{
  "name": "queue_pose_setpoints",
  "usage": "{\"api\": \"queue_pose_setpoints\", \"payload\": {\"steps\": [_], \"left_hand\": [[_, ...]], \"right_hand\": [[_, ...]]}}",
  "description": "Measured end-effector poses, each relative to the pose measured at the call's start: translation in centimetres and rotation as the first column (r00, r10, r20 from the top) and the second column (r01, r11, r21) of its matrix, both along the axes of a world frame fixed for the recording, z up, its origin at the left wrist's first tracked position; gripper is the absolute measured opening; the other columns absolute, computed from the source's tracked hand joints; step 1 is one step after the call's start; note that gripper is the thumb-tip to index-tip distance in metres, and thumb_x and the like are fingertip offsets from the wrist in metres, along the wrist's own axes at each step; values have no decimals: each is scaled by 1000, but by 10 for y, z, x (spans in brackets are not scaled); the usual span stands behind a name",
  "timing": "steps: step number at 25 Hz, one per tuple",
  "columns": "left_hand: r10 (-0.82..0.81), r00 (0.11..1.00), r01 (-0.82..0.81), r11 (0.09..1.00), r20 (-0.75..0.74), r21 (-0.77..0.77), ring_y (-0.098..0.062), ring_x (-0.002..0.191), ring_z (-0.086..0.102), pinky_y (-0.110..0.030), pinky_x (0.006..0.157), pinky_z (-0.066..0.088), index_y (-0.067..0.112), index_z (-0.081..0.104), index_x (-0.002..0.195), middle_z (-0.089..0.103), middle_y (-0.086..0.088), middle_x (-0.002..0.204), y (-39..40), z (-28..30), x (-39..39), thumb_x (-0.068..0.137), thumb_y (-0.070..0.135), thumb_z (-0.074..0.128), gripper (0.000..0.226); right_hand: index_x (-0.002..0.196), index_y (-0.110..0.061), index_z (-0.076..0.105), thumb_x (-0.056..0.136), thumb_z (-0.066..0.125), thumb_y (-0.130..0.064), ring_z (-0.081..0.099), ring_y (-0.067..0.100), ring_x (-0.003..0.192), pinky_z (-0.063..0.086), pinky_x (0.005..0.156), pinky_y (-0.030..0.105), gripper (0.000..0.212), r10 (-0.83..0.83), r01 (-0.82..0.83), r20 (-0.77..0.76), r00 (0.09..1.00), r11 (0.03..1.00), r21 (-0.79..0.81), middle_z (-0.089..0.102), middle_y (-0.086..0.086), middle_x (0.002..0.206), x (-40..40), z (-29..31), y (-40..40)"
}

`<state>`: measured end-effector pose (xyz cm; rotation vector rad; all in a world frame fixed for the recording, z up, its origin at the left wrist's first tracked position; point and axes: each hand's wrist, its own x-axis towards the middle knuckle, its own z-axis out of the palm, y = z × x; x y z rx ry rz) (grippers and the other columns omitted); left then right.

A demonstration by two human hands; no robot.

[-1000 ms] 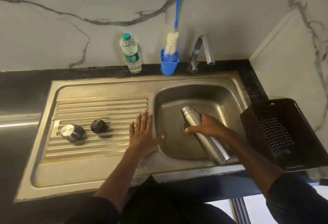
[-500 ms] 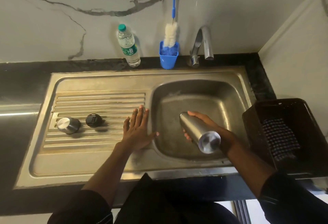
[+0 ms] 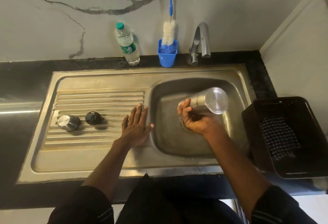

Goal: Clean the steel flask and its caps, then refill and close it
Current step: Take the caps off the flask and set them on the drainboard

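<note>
The right hand (image 3: 194, 119) curls its fingers round the cylindrical brushed-steel flask (image 3: 208, 101), holding it tilted over the steel sink basin (image 3: 170, 140) with its flat base turned up toward the camera; its mouth is hidden. The left hand (image 3: 136, 128) lies flat, fingers straight and spread, holding nothing, on the ribbed steel drainboard (image 3: 99, 97) at the basin's edge. Further left on the ribs stand a round black inner cap (image 3: 92, 118) and a steel outer cap (image 3: 68, 123), just apart. Behind the sink on the black worktop (image 3: 26, 74) stand a clear plastic water bottle (image 3: 126, 44), a blue cup (image 3: 167, 56) holding a blue-handled bottle brush (image 3: 170, 32), and a steel tap (image 3: 201, 42). A black plastic basket (image 3: 252, 126) sits to the right.
</note>
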<state>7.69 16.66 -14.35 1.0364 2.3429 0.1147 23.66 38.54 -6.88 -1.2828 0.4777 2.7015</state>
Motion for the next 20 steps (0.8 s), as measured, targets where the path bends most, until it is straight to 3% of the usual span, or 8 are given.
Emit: {"api": "queue_pose_setpoints", "payload": {"steps": [8, 11, 16, 20], "left_hand": [[7, 1000, -7, 1000, 4, 9, -12, 155, -32, -47, 128, -10, 37, -18, 165, -34, 12, 168, -1, -1, -2, 107, 63, 24, 75], [9, 1000, -9, 1000, 24, 13, -11, 155, -31, -47, 128, -10, 37, -16, 165, -33, 12, 169, -1, 0, -1, 108, 61, 24, 74], [1, 999, -2, 1000, 50, 20, -12, 156, -31, -46, 129, -10, 35, -16, 166, -32, 10, 170, -2, 7, 0, 110, 57, 20, 70], [54, 989, -59, 997, 136, 40, -14, 159, -23, -46, 129, -8, 32, -4, 168, -23, 8, 174, 2, 19, -4, 109, 58, 32, 74]], "right_hand": [[120, -4, 64, 104, 46, -32, 74, 37, 65, 56, 44, 37, 37, -50, 44, 61, 997, 994, 96, 73, 22, 90, -2, -1, -20], [105, -1, 69, 98, 46, -31, 74, 34, 62, 55, 45, 32, 38, -78, 50, 170, 982, 985, 168, 74, 20, 86, -8, 7, -27], [104, -3, 70, 96, 51, -38, 73, 35, 60, 55, 45, 33, 40, -170, 123, 194, 966, 965, 231, 73, 21, 84, -16, 20, -47], [108, -3, 65, 99, 48, -31, 71, 35, 60, 53, 40, 34, 35, -63, 47, 145, 987, 992, 116, 70, 20, 87, -13, 24, -66]]}}
